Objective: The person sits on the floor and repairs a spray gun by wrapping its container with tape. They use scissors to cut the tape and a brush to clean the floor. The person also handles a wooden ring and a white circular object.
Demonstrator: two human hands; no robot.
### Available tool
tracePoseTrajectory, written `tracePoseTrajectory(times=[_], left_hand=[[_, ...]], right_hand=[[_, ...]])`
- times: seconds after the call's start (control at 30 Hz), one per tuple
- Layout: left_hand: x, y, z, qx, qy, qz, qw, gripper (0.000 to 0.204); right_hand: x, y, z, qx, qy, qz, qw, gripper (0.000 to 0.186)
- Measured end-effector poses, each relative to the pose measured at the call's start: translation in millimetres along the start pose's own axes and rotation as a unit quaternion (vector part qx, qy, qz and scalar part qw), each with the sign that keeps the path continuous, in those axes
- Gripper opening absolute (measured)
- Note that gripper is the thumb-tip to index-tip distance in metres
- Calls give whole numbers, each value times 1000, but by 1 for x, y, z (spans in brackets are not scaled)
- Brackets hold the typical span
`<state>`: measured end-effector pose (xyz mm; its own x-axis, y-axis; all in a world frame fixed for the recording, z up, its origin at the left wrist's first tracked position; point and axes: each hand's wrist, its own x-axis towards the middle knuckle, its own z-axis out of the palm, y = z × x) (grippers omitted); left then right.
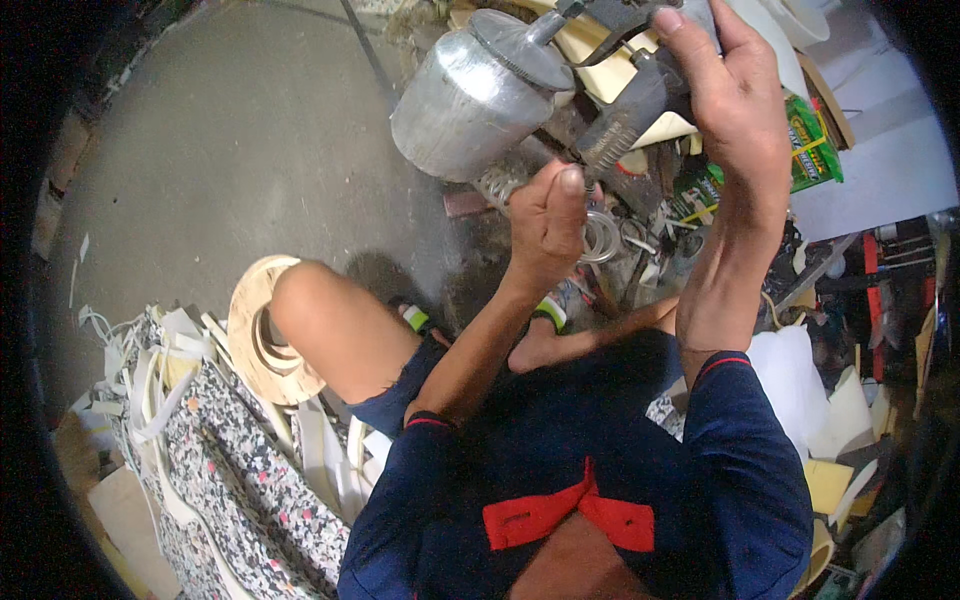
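Observation:
A spray gun with a round silver metal cup (470, 95) is held up at the top of the head view. My right hand (735, 100) is closed around the dark gun body (645, 105), its thumb on top near the upper edge. Below it, my left hand (550, 220) is a fist at the lower end of the gun's handle, beside a coiled spring sleeve (606, 148). It grips what looks like the air hose; the fingers hide most of the grip. Loops of clear coiled hose (600, 238) show beside this fist.
Grey concrete floor (250, 150) spreads at the left. A round wooden ring (258, 345) lies by my bent knee, next to speckled foam (230, 470) and pale scraps. Green packages (810, 145), a white panel (860, 170) and clutter stand at the right.

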<state>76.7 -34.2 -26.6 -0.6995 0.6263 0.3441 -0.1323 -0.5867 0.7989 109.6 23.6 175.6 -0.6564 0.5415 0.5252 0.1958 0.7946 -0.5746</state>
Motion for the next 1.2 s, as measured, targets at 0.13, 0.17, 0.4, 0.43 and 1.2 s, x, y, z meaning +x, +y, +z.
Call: tracePoseTrajectory(times=[0.13, 0.17, 0.4, 0.43, 1.2], left_hand=[[-11, -7, -7, 13, 3, -37, 999, 54], [-11, -11, -9, 2, 4, -53, 999, 54], [25, -71, -48, 51, -23, -131, 990, 49], [29, -86, -56, 66, -17, -119, 991, 49], [20, -214, -166, 346, 171, -280, 879, 38]], right_hand=[[-7, 29, 29, -30, 49, -80, 995, 31], [-8, 36, 43, -84, 94, -98, 987, 33], [12, 107, 70, 70, -78, -10, 994, 24], [13, 125, 88, 57, -57, -21, 997, 22], [31, 421, 333, -241, -92, 90, 962, 38]])
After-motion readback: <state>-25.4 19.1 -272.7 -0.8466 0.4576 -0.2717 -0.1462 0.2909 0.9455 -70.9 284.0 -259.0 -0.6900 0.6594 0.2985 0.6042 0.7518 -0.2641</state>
